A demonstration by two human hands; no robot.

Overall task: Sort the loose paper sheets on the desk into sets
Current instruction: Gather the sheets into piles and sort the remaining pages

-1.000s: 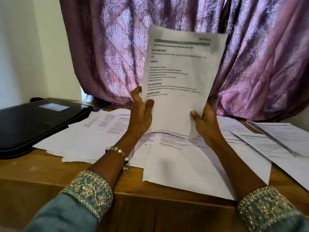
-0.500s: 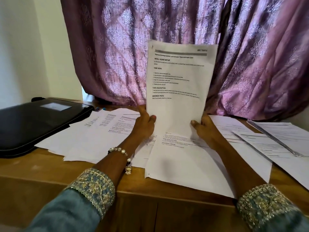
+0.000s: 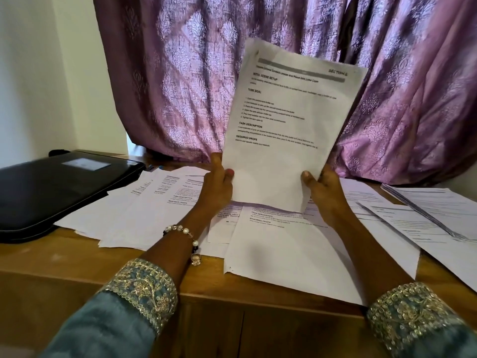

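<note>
I hold a printed sheet (image 3: 286,130) upright over the middle of the wooden desk (image 3: 51,264), tilted to the right. My left hand (image 3: 218,188) pinches its lower left edge. The lower right edge is pinched by my right hand (image 3: 321,193). Its bottom edge stands on or just above a large sheet (image 3: 291,254) lying in front of me. More loose sheets lie fanned out at the left (image 3: 144,210) and at the right (image 3: 418,223) of the desk.
A black folder or case (image 3: 59,187) lies at the left end of the desk. A thin stack of papers (image 3: 423,215) lies slanted across the sheets at the right. A purple patterned curtain (image 3: 180,73) hangs close behind the desk.
The held sheet came down towards the desk half a second ago, then tilted to the right. Both hands stayed on its lower edge.
</note>
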